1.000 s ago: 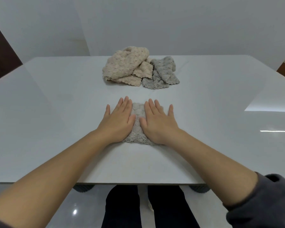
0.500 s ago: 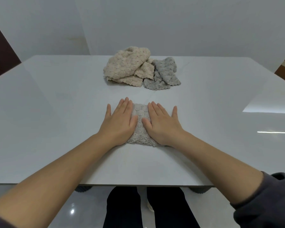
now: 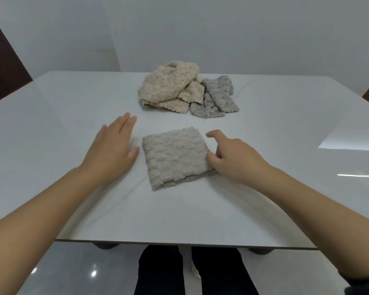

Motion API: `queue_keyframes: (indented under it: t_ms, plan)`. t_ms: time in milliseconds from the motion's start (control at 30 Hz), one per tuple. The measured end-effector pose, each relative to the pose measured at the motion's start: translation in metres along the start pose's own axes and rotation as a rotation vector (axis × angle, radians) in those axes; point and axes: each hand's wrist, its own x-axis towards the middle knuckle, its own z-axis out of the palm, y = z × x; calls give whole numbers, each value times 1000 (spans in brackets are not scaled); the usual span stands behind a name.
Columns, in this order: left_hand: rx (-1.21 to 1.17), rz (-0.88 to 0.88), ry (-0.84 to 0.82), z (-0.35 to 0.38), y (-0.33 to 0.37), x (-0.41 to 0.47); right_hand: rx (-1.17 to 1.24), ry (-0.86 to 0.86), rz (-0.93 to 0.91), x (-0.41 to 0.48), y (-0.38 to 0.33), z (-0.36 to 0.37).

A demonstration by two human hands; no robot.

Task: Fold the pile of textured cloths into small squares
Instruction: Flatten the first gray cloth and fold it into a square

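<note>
Right, from the head camera we looked down on a glossy white table (image 3: 51, 128), and on its middle lay the folded cloth (image 3: 175, 156), a pale grey-beige textured square with its layered edges facing the near side. The left hand (image 3: 111, 152) sat just left of that square, palm down over the tabletop with the fingers straight and together and pointing to the far side. Its thumb reached towards the cloth's left edge with a thin strip of table showing between them. The right hand (image 3: 234, 158) was at the cloth's right edge. The thumb tip touched that edge, the fingers (image 3: 213, 134) were loosely bent above the far right corner, and the near right corner ran in under the palm. We couldn't tell whether it was actually pinching the fabric.

Further away, well apart from the square, the pile (image 3: 188, 92) waited: crumpled beige cloths (image 3: 168, 88) on the left, touching a grey cloth (image 3: 217, 96) on the right. Past the near table edge we saw dark trousers (image 3: 160, 273), and a dark sleeve (image 3: 362, 286) at the lower right corner.
</note>
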Motion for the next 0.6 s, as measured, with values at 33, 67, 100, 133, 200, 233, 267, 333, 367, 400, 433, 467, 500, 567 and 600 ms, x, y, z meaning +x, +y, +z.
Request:
queue_keyframes:
  t_ms: [33, 67, 100, 133, 200, 233, 267, 333, 367, 400, 433, 467, 500, 567, 600]
  plan:
    - [-84, -82, 1, 0, 4, 0, -1, -10, 13, -6, -2, -2]
    - [-158, -129, -4, -1, 11, 0, 2, 15, 25, -8, -5, -3]
    - [-196, -137, -17, -3, 21, -1, 10, 77, 22, -7, -8, -5]
    - [-202, -116, -35, -4, 33, -1, 10, 144, -6, -3, -12, -7]
    - [-182, -64, -73, -3, 59, -1, -26, 167, -100, 11, -23, -5]
    - [-162, -61, -93, -1, 71, -1, -51, 110, -139, 19, -29, -1]
    - [-133, -67, -113, 3, 79, -1, -87, 38, -168, 25, -34, 5]
    - [-61, -88, -180, 15, 87, -4, -179, -94, -192, 33, -35, 23]
    - [-37, -101, -224, 19, 87, -6, -206, -142, -188, 35, -32, 31]
    - [-30, -112, -261, 21, 87, -7, -211, -167, -182, 35, -30, 35]
    - [-28, -118, -278, 20, 86, -7, -205, -166, -182, 37, -28, 35]
    - [-28, -114, -274, 17, 86, -6, -204, -147, -189, 38, -28, 33]
    - [-27, -103, -258, 14, 87, -5, -207, -122, -199, 37, -28, 31]
    - [-8, -77, -234, 13, 88, -4, -210, -96, -211, 36, -28, 30]
    - [2, -73, -247, 14, 89, -5, -208, -116, -206, 35, -28, 31]
